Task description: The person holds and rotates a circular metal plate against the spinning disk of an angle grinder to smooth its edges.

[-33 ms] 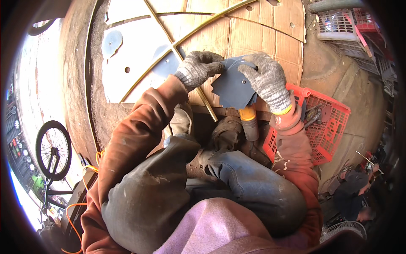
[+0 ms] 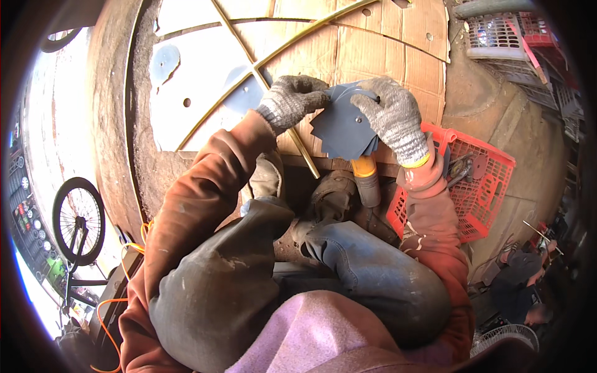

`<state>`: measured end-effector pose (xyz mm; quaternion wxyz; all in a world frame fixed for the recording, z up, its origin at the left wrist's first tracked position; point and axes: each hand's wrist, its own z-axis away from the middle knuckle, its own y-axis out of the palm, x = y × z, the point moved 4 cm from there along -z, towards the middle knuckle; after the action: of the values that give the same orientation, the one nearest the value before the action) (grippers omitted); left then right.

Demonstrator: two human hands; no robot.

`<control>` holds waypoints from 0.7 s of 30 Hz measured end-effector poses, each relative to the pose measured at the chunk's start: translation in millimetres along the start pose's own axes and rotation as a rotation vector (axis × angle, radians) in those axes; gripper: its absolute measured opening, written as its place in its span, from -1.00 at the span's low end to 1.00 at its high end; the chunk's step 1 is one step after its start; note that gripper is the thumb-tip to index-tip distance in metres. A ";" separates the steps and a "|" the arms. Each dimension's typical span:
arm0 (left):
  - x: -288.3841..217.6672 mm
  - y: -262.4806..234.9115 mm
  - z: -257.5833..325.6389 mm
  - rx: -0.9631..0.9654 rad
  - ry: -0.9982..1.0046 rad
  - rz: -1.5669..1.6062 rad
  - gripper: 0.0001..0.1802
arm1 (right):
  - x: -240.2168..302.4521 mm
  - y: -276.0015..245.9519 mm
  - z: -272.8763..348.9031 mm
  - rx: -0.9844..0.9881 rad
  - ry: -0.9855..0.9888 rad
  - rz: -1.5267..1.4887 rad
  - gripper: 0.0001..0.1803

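Observation:
Dark grey, sandpaper-like sheets with jagged edges lie fanned in a rough disc, with a small metal nut or bolt end near the middle. Beneath them shows the yellow and dark grey body of a power tool, probably an angle grinder; its head is covered. My gloved left hand pinches the upper left edge of the sheets. On their upper right edge, my gloved right hand is closed, thumb toward the fingers. Left of the sheets, gold-coloured metal bars cross on the cardboard.
Cut grey pieces lie on the cardboard. A red plastic basket holding metal tools stands by my right forearm. Crates are at the far right, a bicycle wheel at the left. An orange cord runs at lower left.

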<state>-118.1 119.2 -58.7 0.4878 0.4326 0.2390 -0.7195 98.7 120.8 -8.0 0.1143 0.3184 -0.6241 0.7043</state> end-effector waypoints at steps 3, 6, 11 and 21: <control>4.5 -1.0 1.0 0.009 -0.007 0.070 -0.66 | -4.0 1.1 -0.3 0.031 0.083 -0.032 -0.53; 2.9 3.8 4.3 0.011 -0.004 0.136 -0.66 | -6.0 1.6 1.8 0.039 0.144 -0.047 -0.52; -10.8 9.0 15.3 0.051 0.031 0.114 -0.66 | -6.7 0.7 2.2 0.000 0.131 -0.012 -0.52; -15.7 17.4 24.7 -0.065 0.397 -0.352 -0.65 | 51.7 -11.7 -11.9 0.215 -0.286 0.300 -0.66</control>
<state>-109.6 101.0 -31.3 0.3125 0.5012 0.4246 -0.6861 61.8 122.1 31.8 -0.1157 0.3291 -0.5958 0.7234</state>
